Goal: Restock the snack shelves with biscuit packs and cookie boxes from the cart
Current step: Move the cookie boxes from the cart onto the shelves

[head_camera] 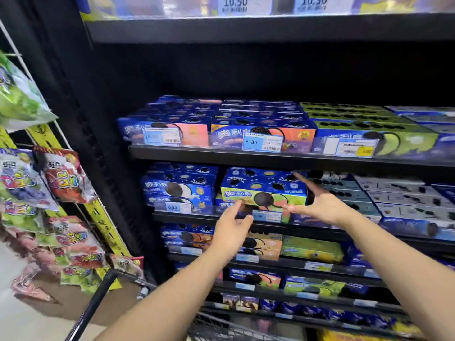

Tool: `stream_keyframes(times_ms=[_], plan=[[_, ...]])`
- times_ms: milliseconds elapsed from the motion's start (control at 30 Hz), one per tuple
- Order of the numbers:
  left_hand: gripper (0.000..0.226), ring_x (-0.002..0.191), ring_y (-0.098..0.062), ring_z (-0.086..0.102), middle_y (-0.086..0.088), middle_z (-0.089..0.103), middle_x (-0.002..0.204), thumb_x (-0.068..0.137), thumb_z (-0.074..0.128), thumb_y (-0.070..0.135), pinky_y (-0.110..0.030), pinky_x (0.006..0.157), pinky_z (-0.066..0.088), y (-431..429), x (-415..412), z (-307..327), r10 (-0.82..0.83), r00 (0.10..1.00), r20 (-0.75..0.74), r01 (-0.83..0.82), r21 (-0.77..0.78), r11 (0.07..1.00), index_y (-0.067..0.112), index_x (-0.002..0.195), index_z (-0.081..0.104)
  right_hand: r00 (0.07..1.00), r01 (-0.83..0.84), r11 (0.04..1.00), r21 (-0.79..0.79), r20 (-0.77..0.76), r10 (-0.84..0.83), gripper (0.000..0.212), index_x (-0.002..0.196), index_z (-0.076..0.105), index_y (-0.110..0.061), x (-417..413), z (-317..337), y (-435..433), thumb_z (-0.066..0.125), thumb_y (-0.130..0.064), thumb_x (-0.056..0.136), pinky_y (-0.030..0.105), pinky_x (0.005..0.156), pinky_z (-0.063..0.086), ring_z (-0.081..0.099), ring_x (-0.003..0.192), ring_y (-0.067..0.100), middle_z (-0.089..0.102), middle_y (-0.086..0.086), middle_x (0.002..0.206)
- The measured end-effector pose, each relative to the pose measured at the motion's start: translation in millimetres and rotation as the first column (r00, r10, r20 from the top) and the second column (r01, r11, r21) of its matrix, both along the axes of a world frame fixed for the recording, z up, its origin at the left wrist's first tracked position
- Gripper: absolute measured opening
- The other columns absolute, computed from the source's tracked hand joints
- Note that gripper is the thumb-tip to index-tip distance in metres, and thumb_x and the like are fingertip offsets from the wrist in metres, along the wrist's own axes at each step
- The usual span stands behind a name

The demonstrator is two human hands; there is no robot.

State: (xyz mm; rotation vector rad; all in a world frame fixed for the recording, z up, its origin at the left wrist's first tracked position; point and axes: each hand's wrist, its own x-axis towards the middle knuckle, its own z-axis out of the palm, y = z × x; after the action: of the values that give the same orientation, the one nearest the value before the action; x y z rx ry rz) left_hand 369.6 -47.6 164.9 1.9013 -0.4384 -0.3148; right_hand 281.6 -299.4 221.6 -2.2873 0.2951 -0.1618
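Note:
A yellow-green and blue cookie box [263, 193] lies on top of a blue box on the second visible shelf [187, 216]. My left hand [231, 230] is just in front of the box's lower left corner, fingers straight and spread, fingertips near its front face. My right hand [317, 205] is at the box's right end with fingers spread, index finger along the top right edge and thumb pointing at the front. Neither hand curls around the box.
Blue cookie boxes fill the shelf above [221, 153] and the lower shelves [270, 264]. White and blue boxes [398, 200] sit to the right. Candy bags [64, 178] hang on a rack at the left. The cart's black handle [98, 294] and wire basket [221, 328] are below.

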Motion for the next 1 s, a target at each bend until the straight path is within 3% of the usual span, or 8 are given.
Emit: stream_keyframes(times_ms=[100, 200, 300, 400, 533, 767, 900, 1000], plan=[[0.056, 0.081, 0.019, 0.056, 0.010, 0.053, 0.130, 0.098, 0.060, 0.031, -0.002, 0.076, 0.037, 3.1, 3.1, 0.2, 0.039, 0.994, 0.105, -0.046, 0.066, 0.997, 0.024, 0.151, 0.043, 0.990, -0.014, 0.996, -0.091, -0.140, 0.001, 0.110, 0.152, 0.005, -0.056, 13.1, 0.7, 0.0, 0.079, -0.061, 0.071, 0.012, 0.089, 0.037, 0.043, 0.129, 0.004, 0.028, -0.016, 0.158], [0.053, 0.080, 0.007, 0.059, 0.006, 0.051, 0.130, 0.098, 0.059, 0.026, -0.018, 0.090, 0.040, 3.7, 5.3, 2.7, 0.061, 0.986, 0.155, -0.070, 0.054, 0.996, 0.019, 0.149, 0.045, 0.977, 0.024, 0.982, -0.190, -0.202, -0.063, 0.113, 0.153, -0.004, -0.053, 22.9, 1.0, 3.6, 0.073, -0.069, 0.071, 0.010, 0.062, 0.041, 0.057, 0.085, 0.008, 0.033, -0.006, 0.160], [0.051, 0.095, -0.003, 0.060, 0.006, 0.051, 0.128, 0.099, 0.058, 0.024, -0.027, 0.101, 0.045, 4.6, 8.3, 4.3, 0.063, 0.983, 0.173, -0.075, 0.060, 0.995, 0.015, 0.147, 0.046, 0.972, 0.075, 0.974, -0.212, -0.201, -0.119, 0.115, 0.154, 0.000, -0.052, 22.6, -0.6, 4.2, 0.068, -0.077, 0.064, 0.028, 0.068, 0.048, 0.060, 0.091, 0.020, 0.039, -0.003, 0.157], [0.047, 0.103, -0.005, 0.059, 0.006, 0.051, 0.128, 0.100, 0.058, 0.024, -0.036, 0.105, 0.046, 4.9, 9.8, 5.7, 0.054, 0.980, 0.192, -0.069, 0.071, 0.995, 0.017, 0.146, 0.049, 0.975, 0.163, 0.968, -0.189, -0.123, -0.188, 0.102, 0.157, 0.021, -0.039, 19.9, -7.5, 1.5, 0.072, -0.068, 0.072, 0.025, 0.077, 0.045, 0.062, 0.095, 0.016, 0.046, -0.002, 0.152], [0.041, 0.093, -0.004, 0.060, 0.008, 0.051, 0.115, 0.100, 0.056, 0.026, -0.034, 0.098, 0.050, 2.8, 12.0, 7.3, 0.056, 0.976, 0.212, -0.077, 0.093, 0.993, 0.023, 0.141, 0.053, 0.967, 0.180, 0.963, -0.202, -0.144, -0.211, 0.084, 0.154, 0.035, -0.030, 25.4, -13.7, 5.4, 0.067, -0.061, 0.083, 0.035, 0.106, 0.044, 0.051, 0.133, 0.026, 0.048, 0.003, 0.152], [0.028, 0.099, -0.014, 0.060, 0.002, 0.052, 0.118, 0.099, 0.056, 0.028, -0.038, 0.093, 0.054, -1.9, 20.6, 8.5, 0.054, 0.972, 0.229, -0.097, 0.181, 0.979, 0.017, 0.125, 0.058, 0.921, 0.204, 0.839, -0.505, -0.193, -0.340, 0.059, 0.135, 0.055, -0.029, 38.6, -9.7, 19.9, 0.047, -0.068, 0.092, 0.043, 0.107, 0.040, 0.048, 0.130, 0.033, 0.059, 0.006, 0.138], [0.035, 0.101, -0.016, 0.061, -0.001, 0.051, 0.123, 0.098, 0.057, 0.024, -0.035, 0.097, 0.050, -1.6, 19.7, 5.2, 0.032, 0.963, 0.269, -0.086, 0.190, 0.978, 0.014, 0.132, 0.055, 0.916, 0.365, 0.787, -0.497, 0.039, -0.400, 0.043, 0.125, 0.064, -0.025, 26.4, -18.5, 29.2, 0.060, -0.053, 0.093, 0.046, 0.113, 0.032, 0.040, 0.135, 0.034, 0.061, 0.006, 0.134], [0.047, 0.093, -0.006, 0.061, 0.002, 0.047, 0.127, 0.099, 0.056, 0.020, -0.031, 0.098, 0.048, 3.0, 13.7, 2.6, 0.030, 0.961, 0.275, -0.079, 0.168, 0.983, 0.014, 0.144, 0.048, 0.886, 0.457, 0.764, -0.455, 0.161, -0.434, 0.032, 0.120, 0.068, -0.026, 10.0, -21.6, 38.0, 0.061, -0.045, 0.094, 0.046, 0.103, 0.043, 0.056, 0.118, 0.035, 0.068, 0.009, 0.117]])
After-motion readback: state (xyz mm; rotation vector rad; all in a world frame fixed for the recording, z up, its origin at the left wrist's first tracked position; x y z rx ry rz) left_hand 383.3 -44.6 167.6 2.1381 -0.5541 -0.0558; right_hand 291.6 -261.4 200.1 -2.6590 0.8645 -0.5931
